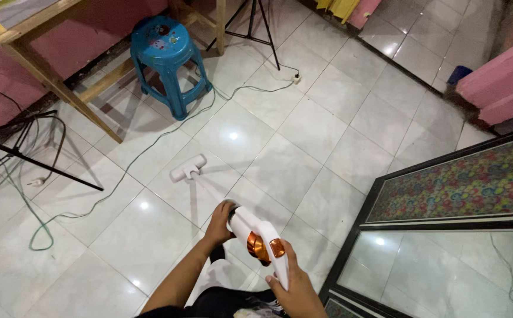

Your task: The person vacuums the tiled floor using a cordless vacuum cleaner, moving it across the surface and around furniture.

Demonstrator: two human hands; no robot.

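Head view shows your right hand (pixel 294 288) nearest the lens, fingers wrapped shut around the rear grip of the white stick vacuum cleaner with orange trim (pixel 259 241). Just ahead, your left hand (pixel 220 221) is closed over the front of the vacuum's body, where the slim white tube leaves it. The tube slopes down and away to the white floor nozzle (pixel 187 168), which rests flat on the glossy pale tiled floor (pixel 303 135) a little in front of you.

By my judgement you are in the middle of the floor work: the nozzle sits in the open centre, and the tiles by the blue plastic stool (pixel 168 50) and under the wooden table frame (pixel 38 65) lie beyond it. A thin green cable (pixel 121 176) trails across the tiles to the left of the nozzle. I cannot tell from the shine which tiles are already cleaned.
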